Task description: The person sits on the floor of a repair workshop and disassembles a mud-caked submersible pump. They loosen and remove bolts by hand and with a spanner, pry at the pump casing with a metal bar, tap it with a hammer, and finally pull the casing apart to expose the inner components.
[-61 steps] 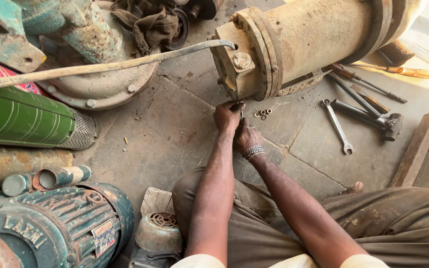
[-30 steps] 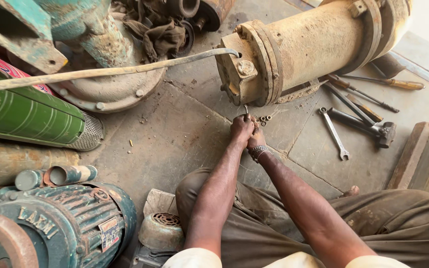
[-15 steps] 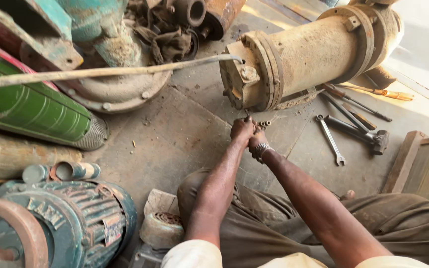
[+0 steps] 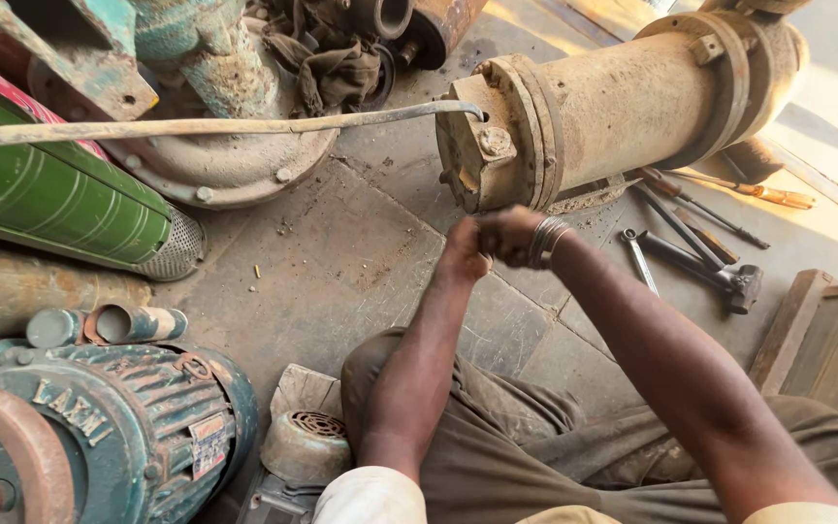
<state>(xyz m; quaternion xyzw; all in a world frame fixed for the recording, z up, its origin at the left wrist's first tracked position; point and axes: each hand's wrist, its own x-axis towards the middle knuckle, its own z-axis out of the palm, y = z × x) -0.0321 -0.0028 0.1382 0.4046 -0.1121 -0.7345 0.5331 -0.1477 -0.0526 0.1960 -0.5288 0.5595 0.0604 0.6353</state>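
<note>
Head view, looking down: a person sits on a stone floor [image 4: 341, 262] with both arms stretched forward. The left hand [image 4: 463, 250] and right hand [image 4: 511, 235] meet, both clenched tight — whatever small part they grip is hidden inside the fists. They hover just before the flanged end of a large rusty pump casing [image 4: 613, 107]. A long bent rod [image 4: 215, 126] hooks onto that flange. A hammer [image 4: 705, 272] and wrench [image 4: 640, 260] lie to the right. A steady, close grip seems wise here — small parts drop easily.
</note>
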